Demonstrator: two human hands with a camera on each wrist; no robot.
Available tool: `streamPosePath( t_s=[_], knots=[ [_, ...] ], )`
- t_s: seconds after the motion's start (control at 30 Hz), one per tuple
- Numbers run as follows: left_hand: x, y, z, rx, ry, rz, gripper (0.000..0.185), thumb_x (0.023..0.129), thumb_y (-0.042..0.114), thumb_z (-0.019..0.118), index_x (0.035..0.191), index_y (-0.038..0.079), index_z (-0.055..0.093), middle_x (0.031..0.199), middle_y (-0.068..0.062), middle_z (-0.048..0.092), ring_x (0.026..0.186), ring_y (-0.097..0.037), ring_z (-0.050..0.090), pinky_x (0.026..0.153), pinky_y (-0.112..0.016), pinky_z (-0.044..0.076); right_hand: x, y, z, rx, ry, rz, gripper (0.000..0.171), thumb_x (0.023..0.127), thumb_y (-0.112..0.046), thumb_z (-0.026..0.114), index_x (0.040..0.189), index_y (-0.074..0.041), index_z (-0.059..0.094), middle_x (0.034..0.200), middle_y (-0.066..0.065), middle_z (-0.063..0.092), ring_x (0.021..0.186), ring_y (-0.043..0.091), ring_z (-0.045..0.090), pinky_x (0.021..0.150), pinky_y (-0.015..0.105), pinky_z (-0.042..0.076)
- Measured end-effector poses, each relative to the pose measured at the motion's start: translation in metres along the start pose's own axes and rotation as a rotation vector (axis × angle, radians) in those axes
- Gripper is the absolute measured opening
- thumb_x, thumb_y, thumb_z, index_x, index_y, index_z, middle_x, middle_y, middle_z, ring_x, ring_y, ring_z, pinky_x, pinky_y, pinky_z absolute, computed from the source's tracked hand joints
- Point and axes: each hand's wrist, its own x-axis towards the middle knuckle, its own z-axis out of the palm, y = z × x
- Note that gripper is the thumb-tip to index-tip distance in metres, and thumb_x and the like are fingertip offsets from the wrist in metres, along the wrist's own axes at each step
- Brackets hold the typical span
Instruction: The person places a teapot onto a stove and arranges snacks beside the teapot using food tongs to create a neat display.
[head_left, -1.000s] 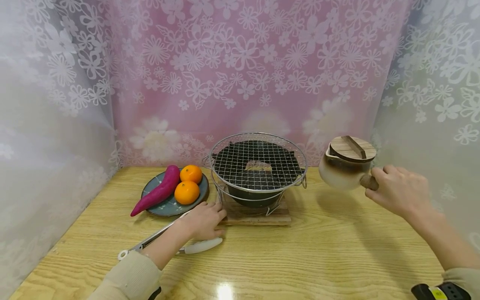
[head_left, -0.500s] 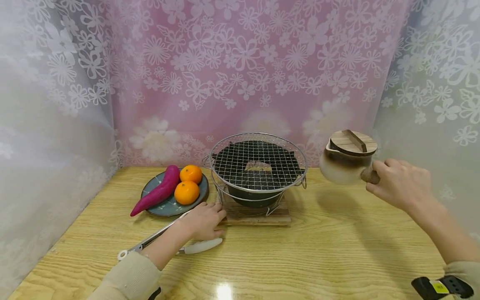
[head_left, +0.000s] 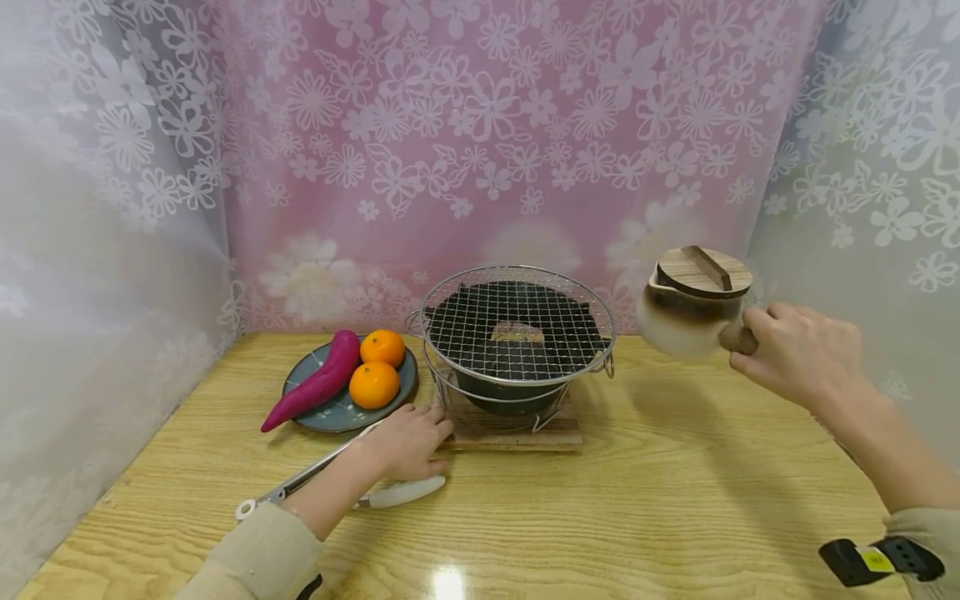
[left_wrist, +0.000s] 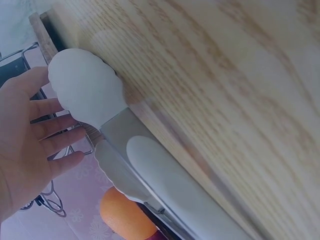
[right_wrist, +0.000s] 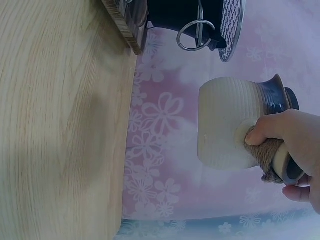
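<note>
Teapot (head_left: 692, 303) with its wooden lid (head_left: 702, 272) is higher now than it was a second ago: we lift it clear of the counter (head_left: 675, 500) with our right hand (head_left: 802, 354), whose grip is clenched round the rope-wound side handle (right_wrist: 272, 155), and it has climbed steadily across the last second while drifting only slightly. It hangs in the air at about three o'clock from the charcoal grill (head_left: 516, 333), near it but apart, its base now roughly level with the wire mesh (head_left: 517, 321) instead of below it. In the right wrist view the ribbed pot body (right_wrist: 230, 122) shows upright, with nothing beneath it but the counter edge. We judge that the lift is nearly enough for the pot to pass over the rim of the mesh; a sideways carry toward nine o'clock would be the next stretch. Our left hand (head_left: 408, 437) has not moved: it lies with relaxed, straight fingers (left_wrist: 55, 125) on the counter, touching the white-tipped tongs (left_wrist: 130, 160) at six o'clock from the grill, its grip released. At nine o'clock, the plate (head_left: 300, 387) with the purple sweet potato (head_left: 315, 382) and two oranges (head_left: 375, 383) stays as it was.
</note>
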Motion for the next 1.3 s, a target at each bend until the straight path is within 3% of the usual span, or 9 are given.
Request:
streamPosePath(
  t_s=[0.43,0.87,1.3],
  knots=[
    [0.001,-0.001,-0.005,-0.008,0.0,-0.002,0.041,0.085,0.047,0.06,0.108,0.013,0.06,0.104,-0.005,0.056,0.099,-0.023,0.055,0.083,-0.04,0.042,0.013,-0.005,-0.008,-0.004,0.003,0.013,0.028,0.068,-0.023,0.066,0.064,-0.017,0.039,0.06,-0.001,0.039,0.049,0.019,0.04,0.038,0.042,0.029],
    [0.004,-0.002,-0.005,-0.019,-0.028,0.003,0.041,0.085,0.047,0.059,0.109,0.013,0.059,0.106,-0.005,0.056,0.101,-0.023,0.054,0.087,-0.041,0.041,0.023,-0.008,-0.013,-0.005,-0.062,0.037,0.025,0.071,-0.026,0.066,0.068,-0.016,0.043,0.063,0.0,0.042,0.054,0.022,0.046,0.04,0.044,0.031],
    [0.001,0.001,-0.003,-0.004,-0.035,0.002,0.043,0.086,0.048,0.058,0.11,0.013,0.058,0.111,-0.006,0.056,0.104,-0.024,0.053,0.086,-0.039,0.041,0.03,-0.015,-0.012,-0.002,-0.047,0.032,0.026,0.071,-0.025,0.066,0.068,-0.015,0.042,0.063,0.001,0.041,0.054,0.024,0.045,0.041,0.046,0.032]
  ],
)
